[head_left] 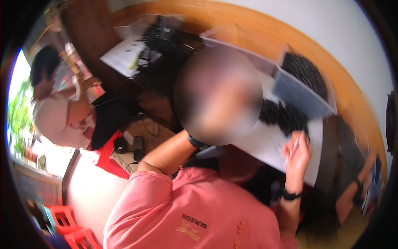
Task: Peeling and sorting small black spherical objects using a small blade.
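White surface (265, 155) is set along a wood-trimmed white wall (331, 33); a grey bin (304, 93) filled with dark pieces (304, 70) is placed on it, beside a loose black pile (286, 118). Right grip (299, 152) is curled closed around a thin pale item (295, 146), kind unclear from blur. Left grip (226, 101) is blurred over; state can't be told. Co-worker (54, 120) is seen at left, red stools (62, 218) lower left. Pale item is held within the fingers, near the pile's lower end.
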`<state>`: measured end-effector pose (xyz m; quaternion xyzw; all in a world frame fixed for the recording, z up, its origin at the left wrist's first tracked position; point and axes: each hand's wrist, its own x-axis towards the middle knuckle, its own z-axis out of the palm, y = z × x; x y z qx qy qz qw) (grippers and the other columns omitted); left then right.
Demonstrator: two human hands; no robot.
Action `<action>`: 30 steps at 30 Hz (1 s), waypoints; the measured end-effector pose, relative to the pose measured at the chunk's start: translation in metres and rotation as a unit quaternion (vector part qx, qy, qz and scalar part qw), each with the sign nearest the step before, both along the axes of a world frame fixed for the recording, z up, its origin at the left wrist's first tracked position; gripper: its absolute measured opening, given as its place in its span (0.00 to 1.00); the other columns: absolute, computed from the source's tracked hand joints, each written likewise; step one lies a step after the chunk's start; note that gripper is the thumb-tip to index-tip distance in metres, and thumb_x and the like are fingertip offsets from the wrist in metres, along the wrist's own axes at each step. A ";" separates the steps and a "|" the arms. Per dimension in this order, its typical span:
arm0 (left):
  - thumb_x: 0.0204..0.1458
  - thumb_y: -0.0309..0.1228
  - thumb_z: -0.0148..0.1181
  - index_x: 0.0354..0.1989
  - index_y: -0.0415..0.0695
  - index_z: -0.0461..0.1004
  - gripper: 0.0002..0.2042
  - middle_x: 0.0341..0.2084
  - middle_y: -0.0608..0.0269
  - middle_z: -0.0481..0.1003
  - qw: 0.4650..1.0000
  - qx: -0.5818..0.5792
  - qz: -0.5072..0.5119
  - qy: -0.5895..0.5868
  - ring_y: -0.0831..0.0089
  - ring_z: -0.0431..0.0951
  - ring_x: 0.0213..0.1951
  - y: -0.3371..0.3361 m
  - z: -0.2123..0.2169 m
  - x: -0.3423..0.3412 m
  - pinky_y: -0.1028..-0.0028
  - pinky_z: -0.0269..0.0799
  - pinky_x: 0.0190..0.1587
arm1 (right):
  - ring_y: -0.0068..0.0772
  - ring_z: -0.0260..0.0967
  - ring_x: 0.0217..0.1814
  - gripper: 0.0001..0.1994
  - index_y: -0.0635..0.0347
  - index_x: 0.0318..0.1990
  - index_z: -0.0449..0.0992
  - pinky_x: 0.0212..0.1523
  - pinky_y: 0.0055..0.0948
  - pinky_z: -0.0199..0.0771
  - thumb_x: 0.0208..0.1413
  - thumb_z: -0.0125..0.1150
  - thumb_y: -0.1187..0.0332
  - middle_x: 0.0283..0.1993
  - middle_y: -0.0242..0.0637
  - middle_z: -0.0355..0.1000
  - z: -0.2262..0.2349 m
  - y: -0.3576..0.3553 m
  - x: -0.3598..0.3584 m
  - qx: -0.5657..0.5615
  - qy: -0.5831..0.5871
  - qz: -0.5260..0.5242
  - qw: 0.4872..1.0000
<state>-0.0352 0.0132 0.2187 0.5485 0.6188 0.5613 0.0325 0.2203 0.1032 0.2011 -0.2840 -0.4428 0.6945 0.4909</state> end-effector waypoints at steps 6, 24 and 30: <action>0.50 0.25 0.64 0.33 0.37 0.79 0.05 0.27 0.65 0.78 0.926 -0.194 -0.300 -0.118 0.80 0.75 0.31 -0.014 0.006 0.069 0.77 0.71 0.36 | 0.28 0.56 0.18 0.17 0.66 0.39 0.70 0.22 0.28 0.59 0.65 0.52 0.58 0.19 0.32 0.58 0.039 0.059 -0.026 0.003 0.196 0.051 0.979; 0.47 0.23 0.68 0.54 0.29 0.68 0.26 0.30 0.57 0.76 0.758 -0.186 -0.376 -0.500 0.70 0.77 0.23 0.004 -0.028 0.180 0.71 0.77 0.25 | 0.35 0.63 0.19 0.19 0.66 0.45 0.68 0.19 0.29 0.60 0.66 0.48 0.54 0.19 0.34 0.61 0.041 0.071 -0.014 -0.035 0.251 -0.127 0.959; 0.48 0.26 0.66 0.53 0.31 0.70 0.23 0.24 0.60 0.76 0.705 -0.247 -0.383 -0.544 0.73 0.76 0.18 -0.003 -0.029 0.185 0.77 0.73 0.21 | 0.17 0.61 0.17 0.14 0.62 0.30 0.74 0.17 0.17 0.56 0.62 0.59 0.61 0.18 0.28 0.66 0.044 0.067 -0.011 0.280 0.091 -0.314 0.903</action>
